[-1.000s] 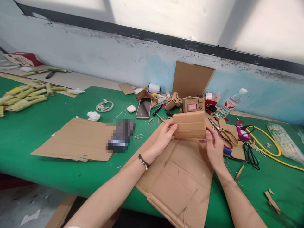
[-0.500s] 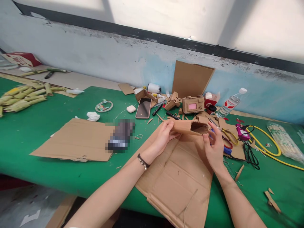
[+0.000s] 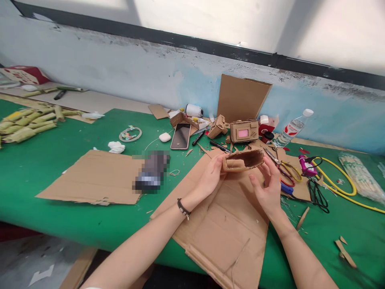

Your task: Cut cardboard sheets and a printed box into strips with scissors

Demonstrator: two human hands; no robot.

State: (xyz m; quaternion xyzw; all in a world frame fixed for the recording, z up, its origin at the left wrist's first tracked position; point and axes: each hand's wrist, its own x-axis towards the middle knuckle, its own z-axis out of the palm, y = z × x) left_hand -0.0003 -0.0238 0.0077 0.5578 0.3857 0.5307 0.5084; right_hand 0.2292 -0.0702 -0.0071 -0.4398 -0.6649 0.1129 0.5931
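A small hollow cardboard box (image 3: 237,165) is tilted so its open side faces me. My left hand (image 3: 212,176) is closed on its left end. My right hand (image 3: 268,185) has its fingers curled against the right end, with the thumb held away from the wall. Beneath both hands lies a large creased cardboard sheet (image 3: 222,233). Just beyond the box are a black pen (image 3: 220,146) and a cardboard camera model (image 3: 243,132) with a pink screen. Scissors (image 3: 287,173) rest close to my right hand.
A phone (image 3: 181,136), a blurred dark object (image 3: 152,172) and a flat cardboard piece (image 3: 90,178) lie to the left. A water bottle (image 3: 291,128) leans near the wall. Yellow cable (image 3: 350,180), black cord (image 3: 319,196) and a bag of sticks (image 3: 361,176) occupy the right.
The box has turned, so its wide open side now shows instead of its torn end. My right thumb has come away from it and the right fingers have shifted on its end.
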